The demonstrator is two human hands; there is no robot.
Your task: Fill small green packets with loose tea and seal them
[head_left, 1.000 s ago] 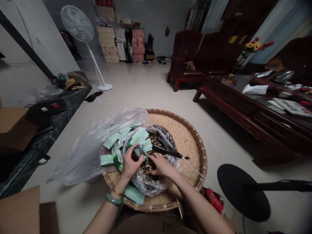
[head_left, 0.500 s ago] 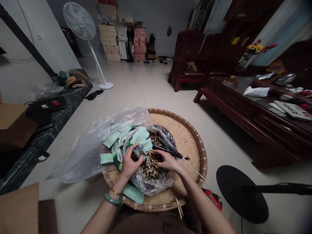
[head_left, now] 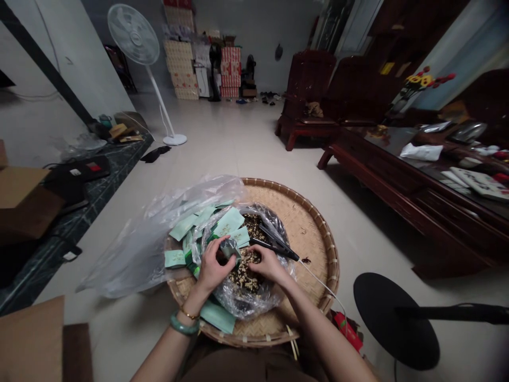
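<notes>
My left hand [head_left: 212, 265], a green bangle on its wrist, is closed around a small green packet [head_left: 233, 249] whose mouth tilts toward the right. My right hand [head_left: 268, 262] is over the dark and pale-yellow dried mix [head_left: 244, 278], its fingers curled inward; whatever is between them is hidden. The mix lies in a clear plastic bag [head_left: 248, 307] on a round bamboo tray [head_left: 310, 228]. Several flat green packets [head_left: 229, 220] are heaped to the left of the mix. A black flat-iron-like tool [head_left: 280, 246] with a white cord rests across the bag's right side.
A large clear plastic sheet [head_left: 131, 260] spills over the tray's left edge. A round black base [head_left: 393, 318] stands on the floor at right. Further off are a white fan [head_left: 133, 34], a dark wooden low table [head_left: 397, 196] and cardboard boxes [head_left: 24, 185] at left.
The fingers of my right hand have drawn closer together over the mix. My left hand keeps the packet in nearly the same place, with its opening turned slightly.
</notes>
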